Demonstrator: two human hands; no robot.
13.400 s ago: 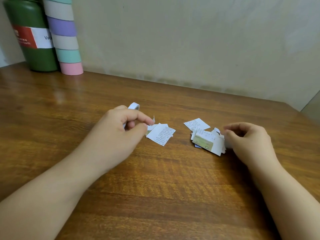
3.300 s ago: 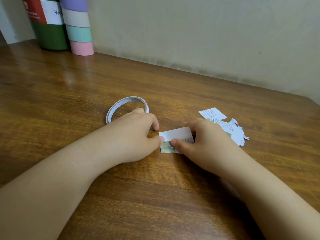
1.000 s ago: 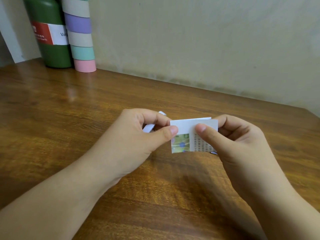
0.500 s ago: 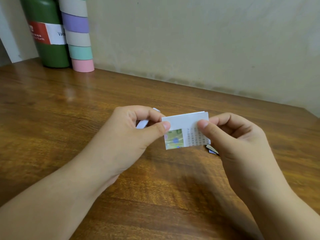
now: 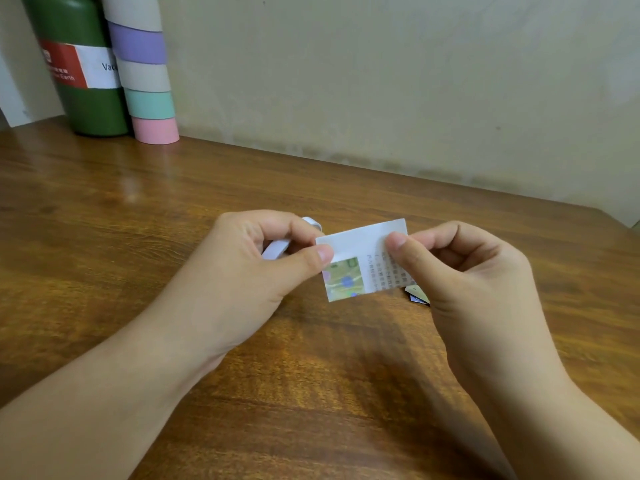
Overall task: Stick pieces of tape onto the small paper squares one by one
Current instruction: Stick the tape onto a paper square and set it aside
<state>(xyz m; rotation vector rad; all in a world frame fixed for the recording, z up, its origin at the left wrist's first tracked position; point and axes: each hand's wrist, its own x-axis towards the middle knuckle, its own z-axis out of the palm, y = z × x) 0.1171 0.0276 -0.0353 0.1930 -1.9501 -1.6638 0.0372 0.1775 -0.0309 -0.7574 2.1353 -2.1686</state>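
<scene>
Wooden tabletop in brown grain, backed by one plain beige wall. Two bare hands raised just above the wood, one paper square held between them. Left hand: thumb tip pressed on the square's left edge, forefinger curled behind it, so clamped on the paper. Right hand: thumb laid over the square's right part, fingers bent behind, likewise pinching it. On the square, counted: one white band along the top edge, one small green picture patch at lower left, one block of printed characters at lower right, partly covered by the right thumb. Whether the white band is tape or bare paper: cannot tell. One white tape roll just behind the left hand's fingers, only a short curved strip and a bit of rim showing; held or merely lying behind the hand, cannot tell. One small dark-and-pale scrap on the table just below the square, touching the heel of the right hand in the view. Well beyond the grip, far left against the wall: one green bottle with a red-and-white label, and beside it, touching, one stack of pastel rings, five visible — pale, purple, pale, mint, pink.
</scene>
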